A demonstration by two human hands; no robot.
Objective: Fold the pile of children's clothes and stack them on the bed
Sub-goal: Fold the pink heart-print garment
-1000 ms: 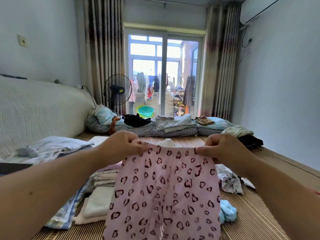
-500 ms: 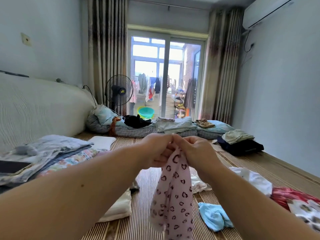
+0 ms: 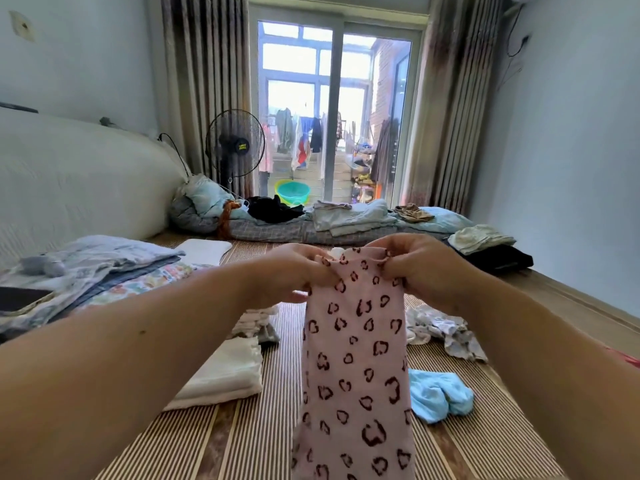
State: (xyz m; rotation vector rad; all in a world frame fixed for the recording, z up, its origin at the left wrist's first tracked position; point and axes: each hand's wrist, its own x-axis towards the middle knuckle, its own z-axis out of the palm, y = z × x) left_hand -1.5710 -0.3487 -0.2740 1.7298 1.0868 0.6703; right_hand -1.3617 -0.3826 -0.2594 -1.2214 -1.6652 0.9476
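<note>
Pink trousers with a dark heart print (image 3: pixel 355 358) hang in front of me, folded in half lengthwise. My left hand (image 3: pixel 291 271) pinches the left end of the waistband and my right hand (image 3: pixel 420 268) pinches the right end, a short way apart. The legs drop down past the lower edge of the frame, above the striped mat of the bed (image 3: pixel 207 427). A folded white garment (image 3: pixel 225 372) lies on the mat to the left. A crumpled light blue piece (image 3: pixel 438 393) and a grey-white patterned piece (image 3: pixel 446 330) lie loose on the right.
Folded bedding and a floral cloth (image 3: pixel 90 268) are stacked at the left by the white headboard (image 3: pixel 76 181). Quilts and dark clothes (image 3: pixel 311 220) line the far end before the glass door. A fan (image 3: pixel 235 143) stands there. Dark and pale clothes (image 3: pixel 491 247) sit at the far right.
The trousers were held spread wide, then my hands met and folded them in half lengthwise. Now my hands have drawn slightly apart again, holding the doubled waistband flat.
</note>
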